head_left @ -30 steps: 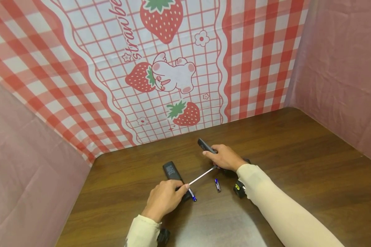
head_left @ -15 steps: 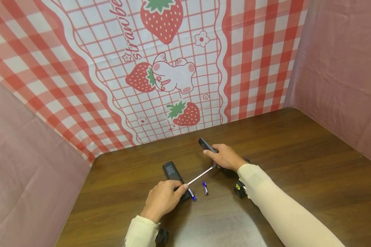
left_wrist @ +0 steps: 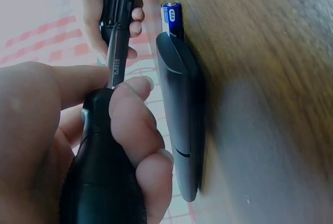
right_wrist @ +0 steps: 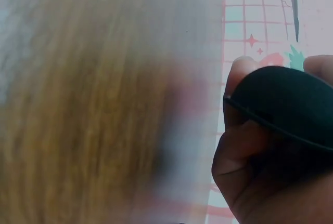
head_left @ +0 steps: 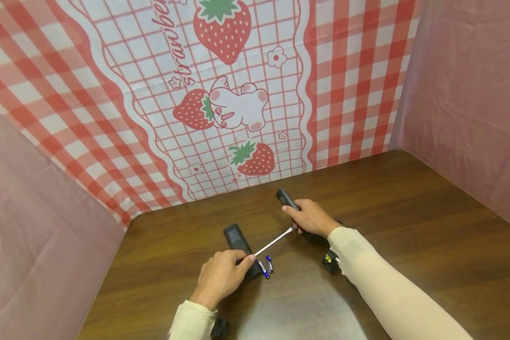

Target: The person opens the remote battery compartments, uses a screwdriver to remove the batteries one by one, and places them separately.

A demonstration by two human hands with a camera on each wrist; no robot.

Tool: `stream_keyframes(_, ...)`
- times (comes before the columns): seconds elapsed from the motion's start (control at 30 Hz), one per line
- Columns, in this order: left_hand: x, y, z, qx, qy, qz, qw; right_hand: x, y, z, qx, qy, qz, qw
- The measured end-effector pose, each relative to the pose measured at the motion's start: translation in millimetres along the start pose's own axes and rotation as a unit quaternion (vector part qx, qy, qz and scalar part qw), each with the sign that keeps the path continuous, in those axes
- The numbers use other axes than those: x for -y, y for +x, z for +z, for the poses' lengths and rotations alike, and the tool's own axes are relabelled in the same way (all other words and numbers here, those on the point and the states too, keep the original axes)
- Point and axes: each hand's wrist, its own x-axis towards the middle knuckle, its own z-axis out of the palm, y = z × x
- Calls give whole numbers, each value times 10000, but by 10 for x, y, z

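My left hand grips a screwdriver by its black handle. The bright metal shaft points up and right toward the right hand. A black remote control is held in my right hand; in the left wrist view its battery compartment is uncovered and no batteries show in it. The blade tip is close to this remote; whether they touch I cannot tell. Beside the left hand, partly hidden by it, a second black remote lies on the table.
Two blue AAA batteries lie close together right of the second remote: one battery beside its edge, another battery just to the right. The wooden table meets a strawberry-print cloth at the back and pink cloth at the sides.
The loose battery has rolled left across the table, up close to the other battery. My right hand has shifted the held remote slightly right. The left hand still grips the screwdriver, almost in place.
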Motion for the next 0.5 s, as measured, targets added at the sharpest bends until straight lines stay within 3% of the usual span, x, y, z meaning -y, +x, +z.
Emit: stream_keyframes(0.5,37,-10,32,-182,31,-257,9995,-27,-22,-14,26,559,248,9981)
